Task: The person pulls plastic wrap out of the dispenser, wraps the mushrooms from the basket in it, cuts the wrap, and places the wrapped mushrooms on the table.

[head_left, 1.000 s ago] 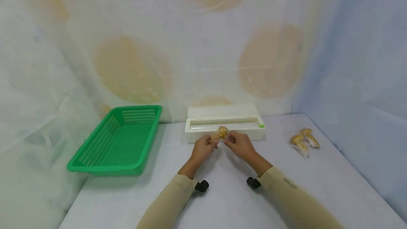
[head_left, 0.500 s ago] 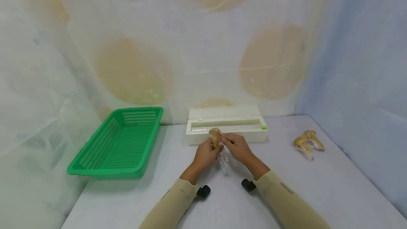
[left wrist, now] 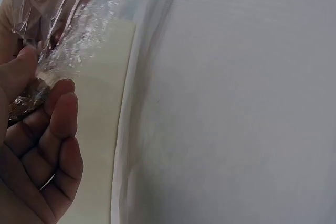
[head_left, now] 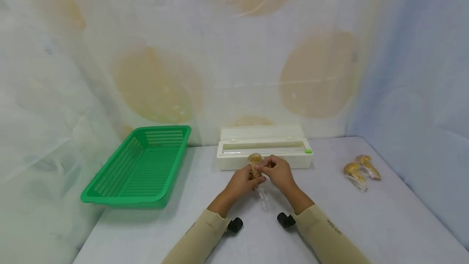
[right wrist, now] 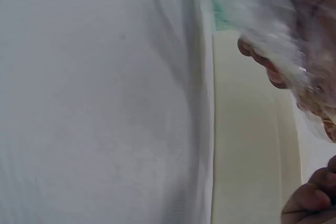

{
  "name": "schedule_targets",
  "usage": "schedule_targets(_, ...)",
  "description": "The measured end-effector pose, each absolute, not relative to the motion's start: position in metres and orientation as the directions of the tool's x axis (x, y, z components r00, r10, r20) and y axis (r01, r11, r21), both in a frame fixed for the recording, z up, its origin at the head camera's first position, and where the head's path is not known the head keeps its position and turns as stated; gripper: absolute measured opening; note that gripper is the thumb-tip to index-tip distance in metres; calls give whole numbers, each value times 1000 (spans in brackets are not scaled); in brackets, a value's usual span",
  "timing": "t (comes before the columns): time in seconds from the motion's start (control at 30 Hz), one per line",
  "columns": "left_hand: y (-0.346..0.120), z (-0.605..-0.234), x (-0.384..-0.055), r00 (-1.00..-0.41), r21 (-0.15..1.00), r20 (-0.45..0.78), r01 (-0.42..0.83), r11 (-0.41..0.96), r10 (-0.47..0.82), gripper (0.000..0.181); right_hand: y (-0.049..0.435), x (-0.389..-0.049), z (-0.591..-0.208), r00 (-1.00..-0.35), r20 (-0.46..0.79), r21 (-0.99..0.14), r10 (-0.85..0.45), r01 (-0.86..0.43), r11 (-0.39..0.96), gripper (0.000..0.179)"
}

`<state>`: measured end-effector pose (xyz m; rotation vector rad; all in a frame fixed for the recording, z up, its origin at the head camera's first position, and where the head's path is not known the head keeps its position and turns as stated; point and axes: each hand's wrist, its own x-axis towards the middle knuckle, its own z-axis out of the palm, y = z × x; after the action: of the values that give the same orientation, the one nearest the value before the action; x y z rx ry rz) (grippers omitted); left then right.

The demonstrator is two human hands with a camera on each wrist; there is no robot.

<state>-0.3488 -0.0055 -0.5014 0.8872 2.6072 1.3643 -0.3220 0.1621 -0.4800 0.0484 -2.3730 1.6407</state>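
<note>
Between my hands is a knobbly yellow-brown piece (head_left: 255, 158) wrapped in clear plastic film, its wider end up. My left hand (head_left: 239, 184) grips its lower part between thumb and fingers. A loose tail of plastic film (head_left: 263, 199) hangs below that grip toward the table. From the other side my right hand (head_left: 280, 172) pinches the film close under the wide end. In the left wrist view the film (left wrist: 89, 35) looks crinkled and shiny above my left hand's curled fingers (left wrist: 65, 145). Curled fingers of my right hand (right wrist: 315, 198) show at the right wrist view's lower corner.
Just behind my hands stands a white cling film dispenser (head_left: 234, 163), lid raised, with a green slider (head_left: 308, 151) at its right end. A green slotted basket (head_left: 165, 190) sits at the left. Two similar wrapped pieces (head_left: 353, 171) lie at the right.
The piece has turned from slanting to upright in my left hand, and the film tail has come to hang down below. My right hand has stayed close at the piece, its fingers shifting on the film.
</note>
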Motion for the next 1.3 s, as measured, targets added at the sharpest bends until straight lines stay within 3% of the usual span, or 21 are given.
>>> schedule_targets(0.13,-9,-499,-346,-823,772,180,457,441,538,41,166,-322,-481,-977,182,-889,113,-114,443,49)
schedule_targets(0.27,-15,-497,-348,-805,797,168,450,402,569,35,169,-324,-481,-986,141,-894,84,-91,438,51)
schedule_targets(0.6,-26,-490,-356,-804,919,147,327,222,576,39,178,-323,-471,-978,171,-916,-119,-203,346,23)
schedule_targets(0.7,-30,-482,-355,-819,948,156,281,149,552,34,178,-318,-464,-974,167,-893,-154,-215,394,31)
schedule_targets(0.87,-33,-460,-346,-852,960,213,272,58,478,28,170,-313,-459,-965,105,-818,-239,-220,531,61)
schedule_targets(0.93,-34,-456,-346,-862,954,247,296,43,443,27,168,-313,-461,-957,96,-822,-274,-231,520,57)
schedule_targets(1.1,-34,-468,-359,-897,960,263,280,-5,356,26,174,-312,-468,-948,157,-873,-278,-265,409,23)
schedule_targets(1.3,-33,-478,-365,-894,964,263,255,-70,364,30,175,-312,-469,-955,160,-903,-251,-244,354,42)
